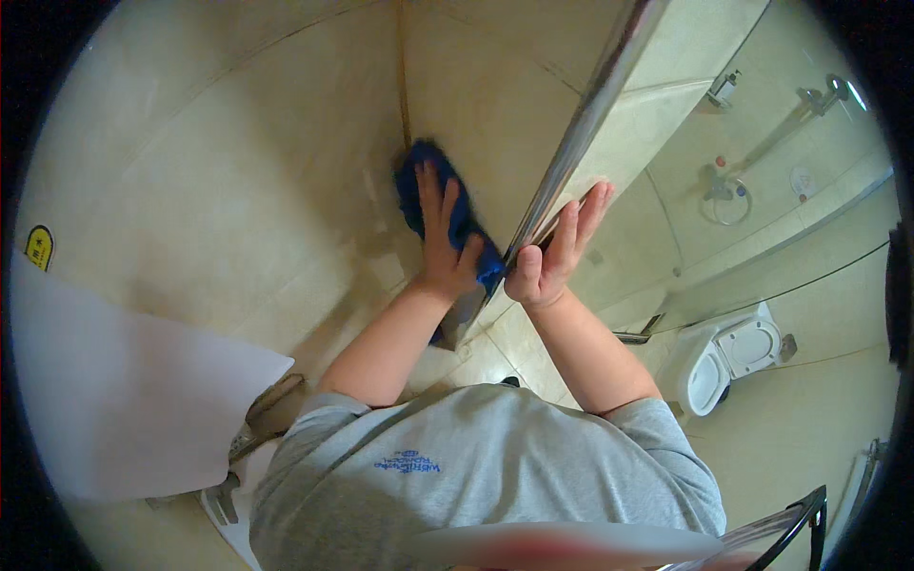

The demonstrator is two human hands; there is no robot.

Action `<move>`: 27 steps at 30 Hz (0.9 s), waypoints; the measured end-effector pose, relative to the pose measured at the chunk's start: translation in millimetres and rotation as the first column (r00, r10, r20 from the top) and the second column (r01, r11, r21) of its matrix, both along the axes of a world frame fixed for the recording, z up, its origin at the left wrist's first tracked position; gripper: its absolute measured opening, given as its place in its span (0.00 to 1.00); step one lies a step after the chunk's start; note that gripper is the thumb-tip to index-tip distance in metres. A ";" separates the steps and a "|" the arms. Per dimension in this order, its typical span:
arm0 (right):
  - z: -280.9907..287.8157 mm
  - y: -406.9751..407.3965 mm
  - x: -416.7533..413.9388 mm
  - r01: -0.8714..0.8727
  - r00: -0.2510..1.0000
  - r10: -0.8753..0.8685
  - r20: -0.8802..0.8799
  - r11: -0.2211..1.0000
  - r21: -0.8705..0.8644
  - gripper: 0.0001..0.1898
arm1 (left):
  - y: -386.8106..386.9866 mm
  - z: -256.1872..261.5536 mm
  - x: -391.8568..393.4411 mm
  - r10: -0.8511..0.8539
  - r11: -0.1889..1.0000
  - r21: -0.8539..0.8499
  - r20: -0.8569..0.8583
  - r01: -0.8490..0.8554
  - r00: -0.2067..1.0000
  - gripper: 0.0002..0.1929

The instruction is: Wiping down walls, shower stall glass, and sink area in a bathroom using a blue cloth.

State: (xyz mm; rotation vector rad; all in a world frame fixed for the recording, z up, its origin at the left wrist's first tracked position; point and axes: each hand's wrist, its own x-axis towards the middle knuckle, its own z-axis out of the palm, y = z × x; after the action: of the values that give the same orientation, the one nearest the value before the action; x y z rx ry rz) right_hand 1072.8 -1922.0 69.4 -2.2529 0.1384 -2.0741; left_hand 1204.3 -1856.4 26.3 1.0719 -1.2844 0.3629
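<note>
A dark blue cloth [463, 207] lies bunched against the beige tiled wall [300, 185]. My left hand [444, 246] presses on it from above with the fingers spread. The cloth's lower end reaches a shiny metal edge strip [571, 143], which runs up the side of a pale tiled wall end [653, 107]. Against this edge rests my right hand [560, 246], its fingers extended and holding nothing. Part of the strip is hidden behind that hand.
A large white smooth panel [136, 400] stands close on the left, near a yellow sticker [40, 247]. To the right are curved shower glass [785, 250], a shower fitting [725, 189], a soap dispenser [725, 89] and a white toilet [714, 371]. A black-framed object [814, 507] shows at lower right.
</note>
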 end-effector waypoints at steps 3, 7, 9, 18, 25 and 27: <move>1.8 3.6 0.5 -0.001 1.000 0.001 0.005 1.000 0.023 0.31 | 1.5 -7.9 -4.0 0.005 1.000 0.021 -0.031 -0.004 1.000 0.35; -1.7 -1.6 -3.6 0.009 1.000 -0.010 0.009 0.999 0.031 0.30 | -7.1 74.1 -1.7 0.015 0.999 -0.035 0.056 -0.013 0.998 0.35; -0.4 -2.2 -3.4 0.009 1.000 -0.009 0.020 1.000 0.022 0.30 | -13.7 100.2 1.6 0.038 0.989 -0.144 0.146 -0.017 0.989 0.36; -7.0 -0.6 1.9 -0.042 0.999 0.042 -0.005 0.999 0.016 0.30 | -1.9 -48.4 -7.8 0.023 0.998 0.058 -0.101 -0.017 0.995 0.37; -2.5 0.7 -5.9 0.021 0.999 -0.022 -0.045 1.000 -0.011 0.33 | 14.2 57.3 -23.4 0.078 0.994 0.078 -0.041 -0.074 0.996 0.37; -3.2 5.1 -2.7 -0.008 1.000 0.008 -0.018 1.000 -0.008 0.32 | 17.8 40.4 -13.9 0.081 0.995 0.061 -0.035 -0.079 0.996 0.37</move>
State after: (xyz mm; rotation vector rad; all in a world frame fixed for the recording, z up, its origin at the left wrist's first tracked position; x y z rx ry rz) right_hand 1070.1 -1916.9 66.2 -2.2731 0.1219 -2.0551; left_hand 1190.3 -1838.6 66.8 1.1781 -1.2276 0.3649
